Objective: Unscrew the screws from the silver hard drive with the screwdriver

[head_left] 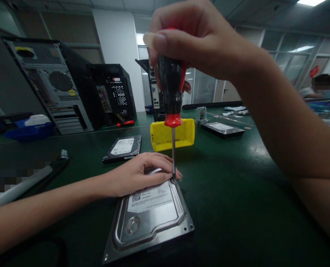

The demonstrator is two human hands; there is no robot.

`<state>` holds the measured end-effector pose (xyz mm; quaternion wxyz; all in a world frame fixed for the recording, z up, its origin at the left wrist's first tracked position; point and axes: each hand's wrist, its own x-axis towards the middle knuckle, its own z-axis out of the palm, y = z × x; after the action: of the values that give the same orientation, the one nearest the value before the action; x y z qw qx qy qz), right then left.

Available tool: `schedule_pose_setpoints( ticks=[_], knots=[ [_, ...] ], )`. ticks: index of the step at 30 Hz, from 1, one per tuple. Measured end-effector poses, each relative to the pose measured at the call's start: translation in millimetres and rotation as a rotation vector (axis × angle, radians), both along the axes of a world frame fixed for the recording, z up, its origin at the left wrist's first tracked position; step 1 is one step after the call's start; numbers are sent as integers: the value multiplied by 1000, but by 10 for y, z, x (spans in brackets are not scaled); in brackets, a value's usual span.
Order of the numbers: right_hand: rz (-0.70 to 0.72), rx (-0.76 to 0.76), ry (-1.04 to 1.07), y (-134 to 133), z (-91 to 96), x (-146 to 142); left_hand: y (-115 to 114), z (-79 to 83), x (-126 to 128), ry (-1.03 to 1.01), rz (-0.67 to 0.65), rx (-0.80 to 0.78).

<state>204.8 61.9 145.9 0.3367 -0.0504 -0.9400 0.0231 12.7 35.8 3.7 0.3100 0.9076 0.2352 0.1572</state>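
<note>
A silver hard drive (150, 218) with a white printed label lies on the green table in front of me. My left hand (142, 174) rests over its far end and grips it, thumb on top and fingers reaching to the far right corner. In my right hand (187, 40) is a black and red screwdriver (170, 87), held upright by the handle from above. Its metal shaft points straight down, and the tip meets the drive's far right corner beside my left thumb. Whether a screw sits under the tip is hidden.
Behind the drive stands a yellow bin (172, 135) with small dark bits inside. Other hard drives lie at left (123, 147) and right (222, 128). Computer cases (59, 85) stand at the back left, near a red-handled screwdriver (126, 123) and a blue tray (28, 131).
</note>
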Motion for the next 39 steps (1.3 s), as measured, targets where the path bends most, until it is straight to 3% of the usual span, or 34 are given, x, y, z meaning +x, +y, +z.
schedule_pose_setpoints(
  ticks=[5,23,30,39],
  knots=[
    [-49,51,-30,-23,12,15,9,-6,-7,9,13,3],
    [-64,-24,-26,-100,21,50,15,-21,-25,-5,-16,-14],
    [1,-43,-8,-68,9,47,34,-20,-23,-7,-22,-14],
    [-19,-8,-41,-51,37,79,35,-16,-19,-7,-37,-1]
  ],
)
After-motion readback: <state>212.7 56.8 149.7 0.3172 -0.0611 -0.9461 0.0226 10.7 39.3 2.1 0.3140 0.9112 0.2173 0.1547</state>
